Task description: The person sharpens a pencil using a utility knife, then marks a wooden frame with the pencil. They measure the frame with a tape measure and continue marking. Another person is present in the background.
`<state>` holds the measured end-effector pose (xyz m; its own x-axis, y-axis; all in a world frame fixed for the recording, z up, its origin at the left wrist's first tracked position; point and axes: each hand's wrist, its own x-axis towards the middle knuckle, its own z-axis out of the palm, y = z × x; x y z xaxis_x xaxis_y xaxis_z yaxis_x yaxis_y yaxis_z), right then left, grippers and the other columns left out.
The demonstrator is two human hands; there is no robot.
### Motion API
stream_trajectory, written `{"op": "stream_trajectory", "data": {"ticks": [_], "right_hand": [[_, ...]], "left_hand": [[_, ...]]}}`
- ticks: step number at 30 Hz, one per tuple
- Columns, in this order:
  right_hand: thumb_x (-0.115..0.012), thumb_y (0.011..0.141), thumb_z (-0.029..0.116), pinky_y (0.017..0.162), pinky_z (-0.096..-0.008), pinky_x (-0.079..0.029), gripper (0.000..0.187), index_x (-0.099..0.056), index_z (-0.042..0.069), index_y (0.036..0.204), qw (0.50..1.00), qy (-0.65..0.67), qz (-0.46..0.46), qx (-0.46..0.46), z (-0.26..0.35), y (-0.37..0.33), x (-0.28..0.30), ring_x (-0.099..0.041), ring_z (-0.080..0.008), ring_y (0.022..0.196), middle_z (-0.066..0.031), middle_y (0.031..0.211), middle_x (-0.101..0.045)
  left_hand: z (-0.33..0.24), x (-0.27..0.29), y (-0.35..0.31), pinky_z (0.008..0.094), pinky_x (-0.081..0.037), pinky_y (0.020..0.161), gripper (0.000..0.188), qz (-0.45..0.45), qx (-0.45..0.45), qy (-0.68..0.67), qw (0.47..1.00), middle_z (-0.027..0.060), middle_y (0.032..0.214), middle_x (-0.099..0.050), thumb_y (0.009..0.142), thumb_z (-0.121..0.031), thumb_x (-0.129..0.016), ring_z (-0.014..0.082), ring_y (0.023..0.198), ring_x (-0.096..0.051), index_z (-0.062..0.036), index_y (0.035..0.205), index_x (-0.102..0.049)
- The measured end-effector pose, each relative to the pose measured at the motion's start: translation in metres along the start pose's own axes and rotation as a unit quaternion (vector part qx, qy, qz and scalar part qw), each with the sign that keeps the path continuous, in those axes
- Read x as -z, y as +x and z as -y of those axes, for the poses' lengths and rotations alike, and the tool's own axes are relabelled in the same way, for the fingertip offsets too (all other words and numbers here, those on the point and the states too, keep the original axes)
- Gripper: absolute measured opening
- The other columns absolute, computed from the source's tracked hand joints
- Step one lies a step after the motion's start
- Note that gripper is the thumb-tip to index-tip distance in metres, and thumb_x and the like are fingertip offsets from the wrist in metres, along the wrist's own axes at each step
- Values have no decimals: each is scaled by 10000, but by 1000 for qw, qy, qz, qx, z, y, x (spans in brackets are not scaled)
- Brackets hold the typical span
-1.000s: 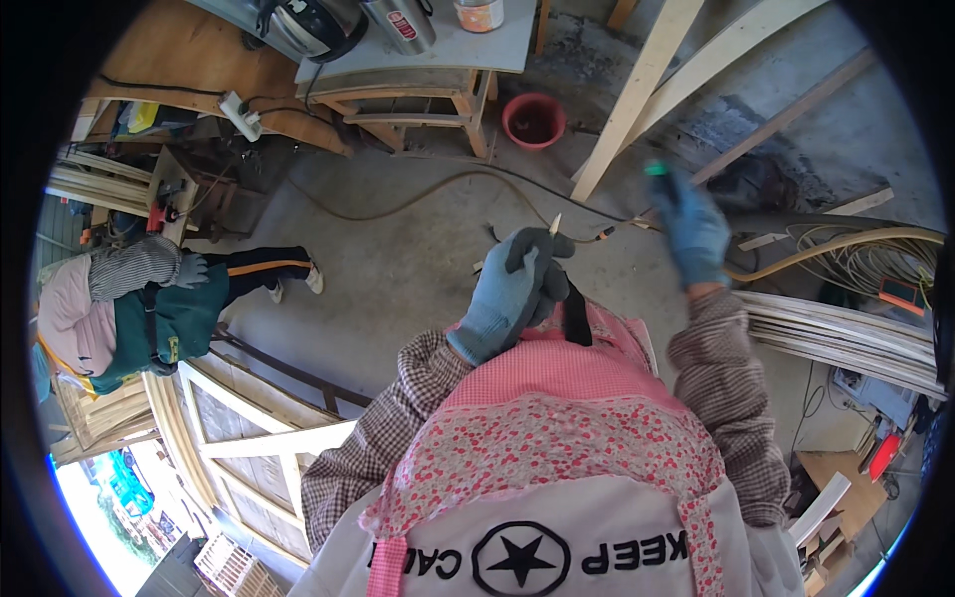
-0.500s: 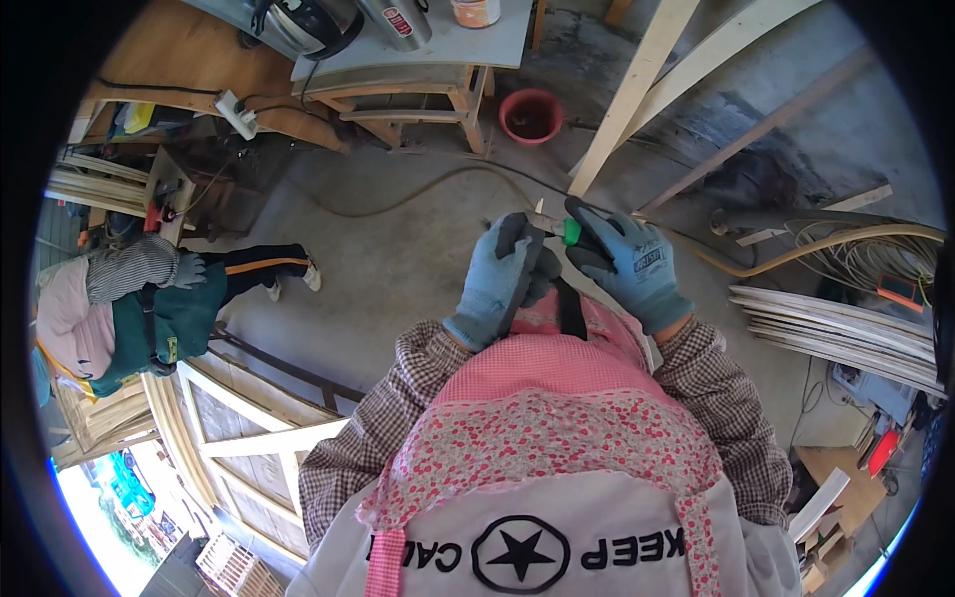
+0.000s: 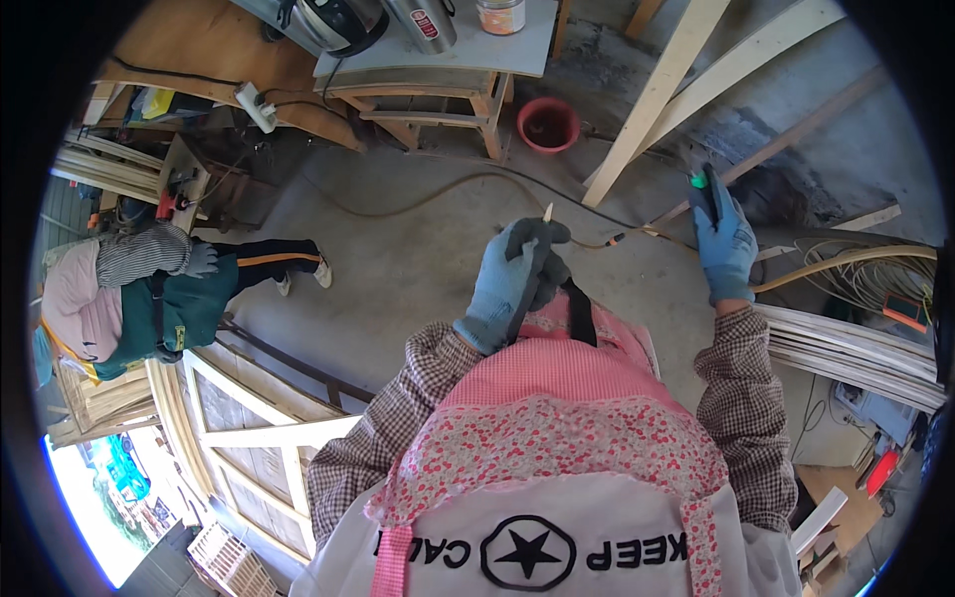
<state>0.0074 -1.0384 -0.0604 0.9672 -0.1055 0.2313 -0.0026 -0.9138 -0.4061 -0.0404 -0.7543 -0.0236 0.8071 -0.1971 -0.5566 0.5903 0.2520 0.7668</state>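
My left hand (image 3: 509, 277), in a blue glove with dark grey fingers and palm, is closed in front of my apron. A thin pale wooden stick (image 3: 548, 213) with a pointed tip pokes up out of its fist; the rest is hidden by the fingers. Well off to the right, my right hand (image 3: 725, 244) is stretched forward in a matching glove. Its fingers are wrapped round a green-handled tool (image 3: 698, 181), of which only a bit of green shows plainly. The far end of that tool is too blurred to make out.
Wooden planks (image 3: 657, 104) lean by the wall ahead. A red basin (image 3: 548, 125) stands near a small table (image 3: 438, 75) bearing a kettle and a flask. A hose (image 3: 448, 187) crosses the floor. Stacked strips (image 3: 846, 348) lie right; a co-worker (image 3: 149, 289) stands left.
My right hand has swung away from my left, out to the right and forward, carrying the green-handled tool. My left hand stays nearly in place, and the stick's tip now shows clear.
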Motion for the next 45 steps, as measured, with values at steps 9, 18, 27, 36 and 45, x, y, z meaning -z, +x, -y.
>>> {"op": "stream_trajectory", "data": {"ticks": [9,18,27,36,45], "right_hand": [[-684,726,337,670,-369,-457,641,-476,254,1326,965,23,147,216,91,-36,-8,-570,-241,772,-64,836,-549],[-672,731,376,684,-376,-455,625,-480,271,1317,967,-57,115,220,82,-25,-13,-586,-230,814,-40,872,-577],[-662,789,351,642,-401,-492,580,-477,234,1326,994,27,30,100,32,-12,-10,-624,-292,748,-116,896,-619],[-670,738,385,704,-389,-452,665,-438,284,1353,964,-15,169,204,87,-39,-9,-567,-245,832,-64,867,-556],[-655,758,382,672,-409,-470,646,-433,270,1354,989,20,101,104,59,-18,-7,-589,-301,773,-109,884,-567]], "left_hand": [[1,-6,5,199,-324,377,288,-23,7,17,1000,50,661,-577,963,-271,-454,69,442,-446,-34,1083,-565],[-3,-8,7,209,-329,377,256,-17,-3,54,998,49,637,-567,965,-233,-418,78,432,-453,-45,1038,-576],[2,-5,6,213,-338,373,245,-29,1,45,999,55,648,-577,959,-200,-432,86,425,-463,-38,1099,-552],[6,-9,10,252,-426,387,243,-54,-27,110,992,108,730,-631,895,-30,-443,132,437,-541,-6,1132,-487],[6,-4,10,249,-456,415,245,-52,-28,108,992,106,785,-638,882,4,-425,134,472,-572,5,1119,-489]]}}
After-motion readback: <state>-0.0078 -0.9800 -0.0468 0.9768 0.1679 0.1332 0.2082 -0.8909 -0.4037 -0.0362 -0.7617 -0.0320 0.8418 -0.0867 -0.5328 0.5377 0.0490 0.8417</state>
